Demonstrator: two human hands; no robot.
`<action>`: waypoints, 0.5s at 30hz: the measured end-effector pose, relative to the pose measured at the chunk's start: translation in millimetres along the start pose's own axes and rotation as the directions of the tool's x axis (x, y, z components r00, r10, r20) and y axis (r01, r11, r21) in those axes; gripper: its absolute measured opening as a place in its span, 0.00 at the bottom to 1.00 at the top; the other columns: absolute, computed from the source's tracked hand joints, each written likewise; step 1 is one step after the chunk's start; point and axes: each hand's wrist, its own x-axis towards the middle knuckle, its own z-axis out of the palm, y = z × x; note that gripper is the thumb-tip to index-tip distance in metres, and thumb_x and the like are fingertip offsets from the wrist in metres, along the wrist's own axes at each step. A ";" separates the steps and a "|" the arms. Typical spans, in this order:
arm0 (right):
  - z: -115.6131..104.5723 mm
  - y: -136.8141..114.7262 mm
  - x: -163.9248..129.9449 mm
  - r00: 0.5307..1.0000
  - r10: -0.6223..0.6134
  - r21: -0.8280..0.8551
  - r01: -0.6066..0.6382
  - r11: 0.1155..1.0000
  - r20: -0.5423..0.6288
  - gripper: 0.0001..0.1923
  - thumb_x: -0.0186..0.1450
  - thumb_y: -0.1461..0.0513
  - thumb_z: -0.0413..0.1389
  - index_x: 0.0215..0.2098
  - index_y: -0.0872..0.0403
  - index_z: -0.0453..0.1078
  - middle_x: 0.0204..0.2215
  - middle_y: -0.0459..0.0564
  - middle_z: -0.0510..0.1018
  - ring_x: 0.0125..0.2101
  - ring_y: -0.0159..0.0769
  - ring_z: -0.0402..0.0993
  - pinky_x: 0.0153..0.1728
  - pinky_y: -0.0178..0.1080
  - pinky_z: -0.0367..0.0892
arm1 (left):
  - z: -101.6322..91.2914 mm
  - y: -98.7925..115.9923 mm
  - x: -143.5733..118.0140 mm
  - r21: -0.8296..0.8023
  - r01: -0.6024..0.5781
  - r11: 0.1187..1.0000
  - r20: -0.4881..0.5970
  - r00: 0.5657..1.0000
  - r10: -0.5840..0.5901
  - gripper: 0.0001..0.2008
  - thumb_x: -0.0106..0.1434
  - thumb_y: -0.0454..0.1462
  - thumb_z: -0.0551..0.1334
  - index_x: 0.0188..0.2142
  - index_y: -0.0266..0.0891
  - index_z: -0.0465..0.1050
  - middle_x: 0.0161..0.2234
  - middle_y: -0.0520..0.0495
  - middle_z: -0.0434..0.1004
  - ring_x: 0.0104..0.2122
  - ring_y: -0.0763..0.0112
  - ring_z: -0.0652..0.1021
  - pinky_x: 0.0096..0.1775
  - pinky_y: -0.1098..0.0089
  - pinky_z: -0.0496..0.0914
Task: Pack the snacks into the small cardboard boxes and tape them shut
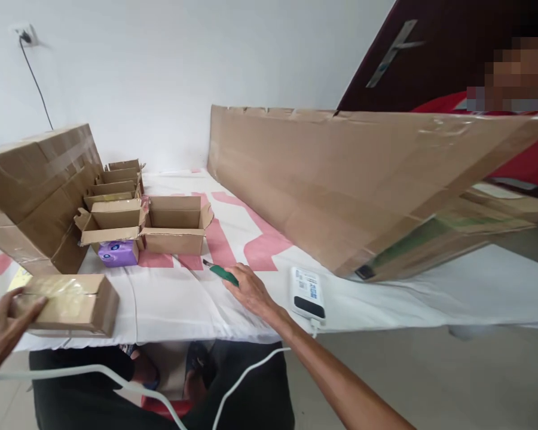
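Observation:
My left hand [15, 322] grips the left end of a closed cardboard box [72, 301], thumb on its top and fingers at the side. Clear tape shines across the box's upper face. The box lies near the front edge of the table. In my right hand [250, 289] is a green-handled utility knife [224, 274], its blade end pointing left and away from me. The knife is held just above the white cloth. Beyond it stand an open cardboard box [174, 239] and, to its left, another open box [112, 226]. A purple box [119, 254] sits in front of that one.
Several more open boxes [119, 179] line up behind. Large cardboard pieces stand at the left [40, 191] and right [314, 173]. A white device [307, 292] with a cable [251, 367] lies right of my hand. A person in red [524, 155] is behind the right cardboard.

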 end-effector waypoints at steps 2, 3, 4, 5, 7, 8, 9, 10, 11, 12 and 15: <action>5.3 -17.6 1.8 1.000 -0.018 0.113 0.020 0.993 -0.017 0.16 0.70 0.57 0.58 0.54 0.51 0.78 0.49 0.57 0.83 0.52 0.49 0.78 0.57 0.51 0.74 | 22.6 24.1 -28.8 -0.074 -0.080 0.994 0.005 0.997 0.080 0.45 0.54 0.65 0.63 0.61 0.38 0.74 0.55 0.32 0.84 0.53 0.35 0.83 0.53 0.45 0.80; 8.6 -29.1 2.7 1.000 -0.024 0.191 0.026 0.981 -0.014 0.17 0.70 0.56 0.59 0.55 0.51 0.78 0.51 0.58 0.83 0.53 0.49 0.79 0.57 0.51 0.74 | 33.4 36.0 -42.1 -0.116 -0.128 0.985 -0.007 0.992 0.128 0.43 0.55 0.64 0.62 0.60 0.38 0.75 0.57 0.32 0.83 0.56 0.36 0.82 0.57 0.46 0.78; 11.8 -41.8 2.9 1.000 -0.025 0.277 0.024 0.960 0.001 0.19 0.71 0.55 0.59 0.56 0.51 0.78 0.52 0.58 0.83 0.53 0.49 0.79 0.56 0.51 0.75 | 43.3 47.2 -54.3 -0.149 -0.167 0.975 -0.018 0.986 0.166 0.40 0.58 0.63 0.60 0.59 0.38 0.75 0.58 0.31 0.83 0.58 0.37 0.81 0.60 0.46 0.76; 14.8 -55.3 2.2 1.000 -0.021 0.364 0.011 0.931 0.022 0.20 0.71 0.54 0.58 0.58 0.51 0.77 0.53 0.58 0.83 0.52 0.49 0.80 0.55 0.51 0.76 | 51.8 57.3 -64.9 -0.181 -0.192 0.965 -0.024 0.981 0.191 0.39 0.59 0.62 0.60 0.58 0.38 0.76 0.58 0.32 0.83 0.58 0.38 0.81 0.60 0.47 0.75; 18.6 -81.4 -2.0 0.997 -0.005 0.513 -0.035 0.858 0.075 0.23 0.73 0.52 0.56 0.61 0.52 0.76 0.54 0.59 0.83 0.50 0.47 0.82 0.53 0.50 0.77 | 64.1 72.6 -81.2 -0.286 -0.230 0.930 0.001 0.971 0.240 0.37 0.60 0.62 0.61 0.58 0.39 0.76 0.57 0.33 0.84 0.55 0.41 0.84 0.54 0.50 0.79; 19.2 -93.0 -5.1 0.995 0.005 0.564 -0.061 0.823 0.101 0.24 0.74 0.52 0.55 0.62 0.52 0.76 0.56 0.59 0.83 0.51 0.47 0.82 0.54 0.50 0.77 | 68.0 77.4 -86.8 -0.355 -0.232 0.906 0.031 0.965 0.260 0.37 0.60 0.63 0.62 0.58 0.39 0.77 0.56 0.33 0.85 0.51 0.42 0.85 0.49 0.52 0.81; 18.8 -103.0 -8.4 0.992 0.010 0.602 -0.082 0.794 0.123 0.24 0.74 0.51 0.55 0.63 0.52 0.75 0.58 0.59 0.82 0.54 0.48 0.82 0.57 0.50 0.76 | 70.8 80.3 -90.6 -0.425 -0.223 0.878 0.066 0.959 0.275 0.37 0.60 0.64 0.63 0.56 0.39 0.77 0.53 0.34 0.87 0.48 0.44 0.86 0.45 0.55 0.82; 17.7 -111.3 -11.4 0.990 0.011 0.629 -0.096 0.771 0.138 0.25 0.75 0.51 0.54 0.64 0.52 0.75 0.60 0.60 0.81 0.57 0.49 0.80 0.59 0.51 0.74 | 72.8 81.7 -92.7 -0.486 -0.204 0.850 0.097 0.954 0.284 0.38 0.60 0.65 0.63 0.55 0.38 0.78 0.48 0.34 0.88 0.44 0.46 0.87 0.41 0.57 0.82; 15.8 -117.9 -14.0 0.989 0.006 0.649 -0.100 0.754 0.145 0.25 0.75 0.50 0.54 0.64 0.52 0.75 0.61 0.60 0.81 0.60 0.49 0.78 0.62 0.51 0.72 | 74.3 81.9 -93.2 -0.536 -0.182 0.824 0.121 0.950 0.289 0.38 0.59 0.66 0.64 0.53 0.37 0.78 0.44 0.35 0.89 0.40 0.48 0.87 0.38 0.59 0.81; 13.7 -123.0 -16.1 0.989 -0.004 0.665 -0.096 0.741 0.147 0.26 0.76 0.49 0.53 0.64 0.52 0.75 0.61 0.60 0.81 0.62 0.50 0.77 0.64 0.52 0.71 | 75.8 81.3 -92.6 -0.575 -0.162 0.802 0.138 0.947 0.290 0.39 0.57 0.67 0.65 0.51 0.37 0.79 0.40 0.37 0.89 0.37 0.49 0.87 0.36 0.60 0.80; 7.5 -130.8 -18.9 0.991 -0.034 0.705 -0.070 0.705 0.132 0.27 0.77 0.46 0.51 0.64 0.51 0.76 0.60 0.58 0.81 0.63 0.50 0.75 0.64 0.52 0.70 | 80.1 79.3 -87.2 -0.665 -0.131 0.735 0.141 0.945 0.297 0.40 0.53 0.69 0.67 0.47 0.37 0.80 0.33 0.40 0.88 0.34 0.53 0.85 0.35 0.62 0.79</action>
